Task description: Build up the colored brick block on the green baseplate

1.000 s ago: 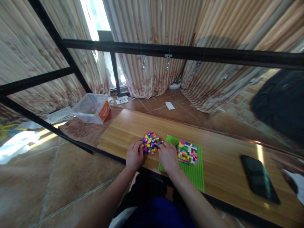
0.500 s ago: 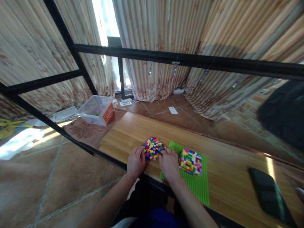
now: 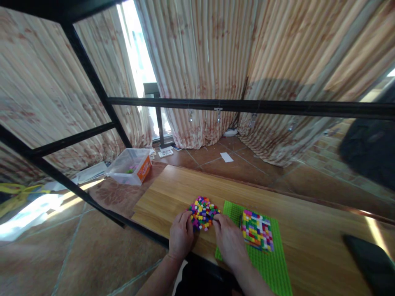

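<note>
A pile of small loose bricks in many colours [image 3: 204, 211] lies on the wooden table [image 3: 173, 189]. My left hand [image 3: 181, 235] rests at the pile's near left edge, fingers curled against the bricks. My right hand [image 3: 230, 242] sits at the pile's near right edge, fingertips pinched on the bricks. What either hand holds is too small to see. Right of my right hand lies a green baseplate [image 3: 268, 267] with a multicoloured block of built bricks [image 3: 257, 230] on it.
A dark phone [image 3: 372, 263] lies at the table's right end. A clear plastic box with an orange label [image 3: 131, 166] stands on the floor at the left. A black metal frame [image 3: 247, 106] crosses in front of striped curtains. A dark shape [image 3: 368, 148] sits at right.
The camera has tilted up, so table and hands sit lower in the picture. Both hands stay at the brick pile; the right fingertips have closed in on its edge.
</note>
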A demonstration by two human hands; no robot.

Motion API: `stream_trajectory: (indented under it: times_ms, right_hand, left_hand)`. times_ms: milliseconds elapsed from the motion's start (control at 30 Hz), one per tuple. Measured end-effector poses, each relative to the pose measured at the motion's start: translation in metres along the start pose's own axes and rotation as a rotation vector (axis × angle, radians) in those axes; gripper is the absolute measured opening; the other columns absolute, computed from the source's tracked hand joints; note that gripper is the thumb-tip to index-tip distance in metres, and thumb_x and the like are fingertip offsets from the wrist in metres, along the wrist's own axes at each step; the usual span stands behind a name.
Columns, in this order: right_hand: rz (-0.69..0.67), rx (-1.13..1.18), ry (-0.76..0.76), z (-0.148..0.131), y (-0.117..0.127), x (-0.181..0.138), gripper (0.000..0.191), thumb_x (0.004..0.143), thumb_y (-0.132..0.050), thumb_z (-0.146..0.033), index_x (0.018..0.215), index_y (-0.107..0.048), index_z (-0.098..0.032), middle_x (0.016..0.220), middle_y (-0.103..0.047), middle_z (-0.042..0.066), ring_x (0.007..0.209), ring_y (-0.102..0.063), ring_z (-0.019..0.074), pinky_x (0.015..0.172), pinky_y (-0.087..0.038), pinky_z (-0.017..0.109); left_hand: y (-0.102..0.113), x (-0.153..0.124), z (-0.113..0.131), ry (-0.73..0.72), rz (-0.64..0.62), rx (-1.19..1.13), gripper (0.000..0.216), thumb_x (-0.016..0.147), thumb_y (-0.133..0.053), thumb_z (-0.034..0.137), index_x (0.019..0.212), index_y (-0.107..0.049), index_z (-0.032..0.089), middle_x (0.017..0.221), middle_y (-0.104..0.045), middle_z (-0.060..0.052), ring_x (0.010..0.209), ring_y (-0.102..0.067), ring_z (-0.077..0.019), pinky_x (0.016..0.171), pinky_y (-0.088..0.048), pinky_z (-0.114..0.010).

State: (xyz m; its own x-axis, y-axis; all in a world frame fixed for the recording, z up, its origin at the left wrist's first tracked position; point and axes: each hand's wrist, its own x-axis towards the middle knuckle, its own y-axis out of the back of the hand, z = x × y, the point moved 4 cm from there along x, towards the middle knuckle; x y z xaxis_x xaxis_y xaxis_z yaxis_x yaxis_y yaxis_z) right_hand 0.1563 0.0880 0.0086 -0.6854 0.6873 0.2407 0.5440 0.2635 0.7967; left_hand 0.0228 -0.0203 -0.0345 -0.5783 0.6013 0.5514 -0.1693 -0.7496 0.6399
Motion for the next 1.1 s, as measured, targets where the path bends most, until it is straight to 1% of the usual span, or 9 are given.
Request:
stream_trajectory:
  times_ms: [100,200,400,500,600,700,833,967,1100]
  right_hand:
    - [0.078,0.204,0.002,-0.001,0.019,-0.011,0.023,0.092,-0.044,-0.026,0.088,-0.067,-0.024,0.085,-0.071,0.005,0.075,-0.068,0.0209,0.067,-0.050,0.032]
    - [0.146,0.328,-0.032,0.010,0.040,-0.023,0.021,0.090,-0.049,-0.032,0.088,-0.070,-0.026,0.087,-0.072,0.005,0.077,-0.068,0.0211,0.068,-0.053,0.032]
    - [0.315,0.373,-0.195,0.070,0.086,-0.036,0.022,0.086,-0.055,-0.036,0.093,-0.073,-0.026,0.099,-0.072,0.006,0.090,-0.068,0.0214,0.079,-0.054,0.034]
    - [0.394,0.317,-0.273,0.101,0.102,-0.034,0.024,0.085,-0.054,-0.036,0.092,-0.074,-0.023,0.095,-0.072,0.007,0.084,-0.068,0.0207,0.076,-0.054,0.034]
    - [0.414,0.297,-0.279,0.119,0.105,-0.027,0.025,0.085,-0.053,-0.034,0.089,-0.073,-0.021,0.092,-0.072,0.008,0.083,-0.067,0.0205,0.076,-0.053,0.035]
    - [0.387,0.290,-0.237,0.127,0.099,-0.018,0.025,0.086,-0.050,-0.032,0.089,-0.072,-0.020,0.093,-0.071,0.008,0.086,-0.067,0.0209,0.081,-0.052,0.036]
    - [0.367,0.250,-0.195,0.132,0.094,-0.012,0.029,0.085,-0.048,-0.026,0.103,-0.070,-0.020,0.098,-0.071,0.007,0.090,-0.066,0.0200,0.087,-0.051,0.038]
    - [0.291,0.229,-0.177,0.134,0.095,-0.007,0.041,0.083,-0.048,-0.021,0.121,-0.064,-0.021,0.091,-0.070,0.004,0.086,-0.065,0.0175,0.086,-0.051,0.036]
    - [0.219,0.225,-0.146,0.132,0.097,-0.003,0.043,0.084,-0.047,-0.019,0.125,-0.061,-0.021,0.090,-0.070,0.003,0.085,-0.064,0.0166,0.085,-0.050,0.034]
  left_hand:
    - [0.001,0.001,0.001,0.000,-0.014,-0.014,0.024,0.092,-0.045,0.017,0.105,-0.065,0.020,0.101,-0.070,-0.010,0.098,-0.067,-0.0225,0.087,-0.058,-0.038]
    - [0.001,0.001,0.000,0.002,-0.025,-0.025,0.024,0.092,-0.045,0.019,0.105,-0.065,0.021,0.100,-0.070,-0.011,0.097,-0.068,-0.0232,0.086,-0.058,-0.039]
    - [0.002,0.002,-0.004,-0.024,-0.041,-0.010,0.024,0.093,-0.045,0.021,0.105,-0.065,0.020,0.100,-0.070,-0.011,0.096,-0.067,-0.0233,0.086,-0.057,-0.039]
    - [0.001,0.004,-0.006,-0.042,-0.044,0.000,0.024,0.092,-0.045,0.024,0.105,-0.064,0.019,0.099,-0.070,-0.011,0.095,-0.067,-0.0237,0.084,-0.057,-0.039]
    - [0.001,0.006,-0.007,-0.057,-0.042,0.006,0.025,0.093,-0.044,0.027,0.104,-0.064,0.019,0.098,-0.070,-0.011,0.093,-0.067,-0.0238,0.083,-0.056,-0.039]
    - [0.002,0.008,-0.006,-0.066,-0.043,0.025,0.026,0.093,-0.044,0.029,0.104,-0.064,0.019,0.096,-0.070,-0.011,0.092,-0.067,-0.0237,0.082,-0.056,-0.038]
    - [0.003,0.009,-0.004,-0.075,-0.048,0.031,0.026,0.093,-0.043,0.030,0.104,-0.064,0.020,0.096,-0.070,-0.010,0.092,-0.067,-0.0236,0.082,-0.055,-0.037]
    - [0.003,0.010,-0.003,-0.060,-0.060,0.036,0.025,0.093,-0.043,0.029,0.103,-0.064,0.020,0.095,-0.069,-0.010,0.091,-0.067,-0.0235,0.082,-0.055,-0.037]
    - [0.003,0.010,-0.002,-0.058,-0.065,0.045,0.025,0.093,-0.043,0.028,0.103,-0.064,0.019,0.097,-0.069,-0.010,0.093,-0.067,-0.0235,0.084,-0.054,-0.037]
